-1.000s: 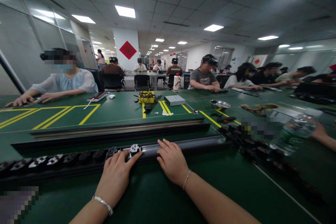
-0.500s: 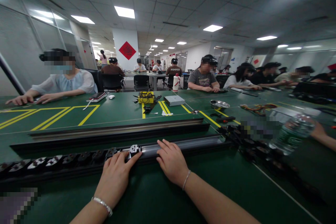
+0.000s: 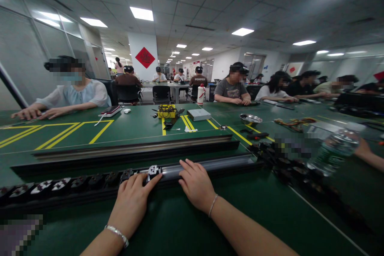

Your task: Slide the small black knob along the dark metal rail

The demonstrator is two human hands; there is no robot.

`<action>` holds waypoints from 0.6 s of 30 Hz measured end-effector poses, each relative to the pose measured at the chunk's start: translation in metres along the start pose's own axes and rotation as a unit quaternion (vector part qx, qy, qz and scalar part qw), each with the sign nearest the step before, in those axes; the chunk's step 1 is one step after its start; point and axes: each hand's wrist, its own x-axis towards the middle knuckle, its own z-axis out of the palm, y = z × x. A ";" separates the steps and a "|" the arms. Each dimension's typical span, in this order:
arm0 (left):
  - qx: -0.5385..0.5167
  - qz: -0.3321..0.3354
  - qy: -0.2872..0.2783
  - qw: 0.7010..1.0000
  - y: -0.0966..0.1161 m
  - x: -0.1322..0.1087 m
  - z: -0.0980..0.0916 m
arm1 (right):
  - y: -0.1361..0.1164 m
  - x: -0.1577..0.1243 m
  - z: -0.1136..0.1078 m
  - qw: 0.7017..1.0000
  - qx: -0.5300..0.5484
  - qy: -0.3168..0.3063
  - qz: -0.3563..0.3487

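A long dark metal rail [image 3: 216, 165] lies across the green table in front of me, its left part filled with a row of black and white clip parts [image 3: 60, 186]. My left hand [image 3: 132, 202] lies flat on the rail, its fingertips touching the last clip [image 3: 154, 170]. My right hand [image 3: 196, 184] rests on the bare grey channel just right of that clip, fingers curled over the rail's far edge. A second long rail [image 3: 135, 148] lies parallel behind.
A pile of black parts [image 3: 294, 168] sits at the right, beside another person's hand holding a water bottle [image 3: 333, 154]. Further back are a yellow box [image 3: 167, 111], a grey box [image 3: 199, 114], a metal bowl [image 3: 251, 119] and a phone [image 3: 110, 110]. Several seated people work around the tables.
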 end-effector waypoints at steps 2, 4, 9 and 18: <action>-0.003 -0.002 -0.005 1.000 0.000 0.000 0.000 | 0.000 0.000 -0.001 1.000 0.000 0.000 0.001; -0.008 -0.005 -0.010 1.000 0.000 0.000 -0.001 | -0.001 0.000 -0.001 1.000 -0.002 0.000 0.002; -0.009 -0.007 -0.008 1.000 0.001 0.000 -0.003 | -0.001 0.001 -0.001 1.000 -0.004 0.003 0.001; -0.007 -0.006 -0.003 1.000 0.001 0.000 -0.002 | -0.001 0.001 -0.001 1.000 -0.007 0.000 0.002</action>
